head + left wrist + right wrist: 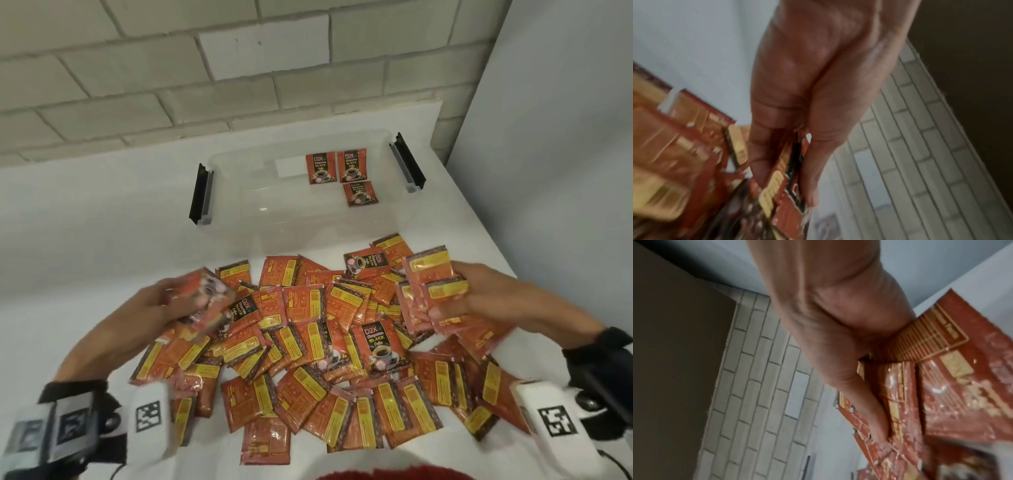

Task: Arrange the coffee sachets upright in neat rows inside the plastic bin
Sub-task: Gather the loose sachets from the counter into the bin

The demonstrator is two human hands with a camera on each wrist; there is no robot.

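A big heap of red and yellow coffee sachets (308, 346) covers the near part of the white table. Behind it stands the clear plastic bin (239, 205) with black side latches; three sachets (349, 166) stand near its far right wall. My left hand (161, 301) holds a blurred bunch of sachets (209, 298) above the heap's left edge, and the left wrist view shows the fingers (813, 162) gripping them (785, 194). My right hand (479, 291) grips a fan of sachets (428, 294) at the heap's right; the right wrist view shows that fan (941, 378).
A pale brick wall (205, 68) runs behind the table (85, 240). A plain white wall (565, 137) closes in on the right, near the bin's right latch (407, 162). The left latch (202, 193) sticks out sideways. Bare tabletop lies left of the bin.
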